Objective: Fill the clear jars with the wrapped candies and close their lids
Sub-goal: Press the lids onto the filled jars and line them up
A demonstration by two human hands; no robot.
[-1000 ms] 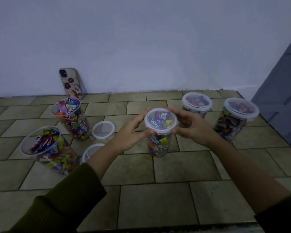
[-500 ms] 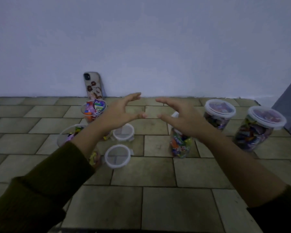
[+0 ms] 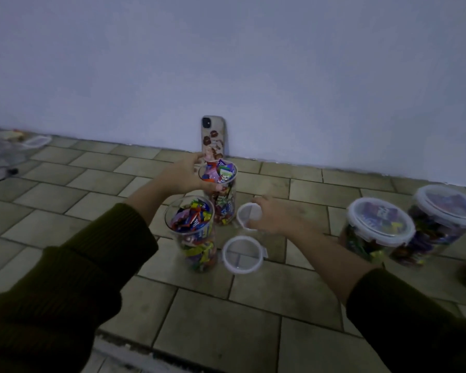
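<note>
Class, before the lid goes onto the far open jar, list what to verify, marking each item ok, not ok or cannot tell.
1. Left hand grips the far jar: ok.
2. Right hand grips a lid: ok.
3. Lid lifted off the floor: cannot tell.
4. Far jar filled with candies: ok.
5. Candies low enough for the lid: cannot tell; some seem to poke up.
6. Spare lid beside the near jar: ok.

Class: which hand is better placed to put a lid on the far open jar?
Right: the right hand grips a loose lid beside that jar, while the left hand holds the jar's rim.
</note>
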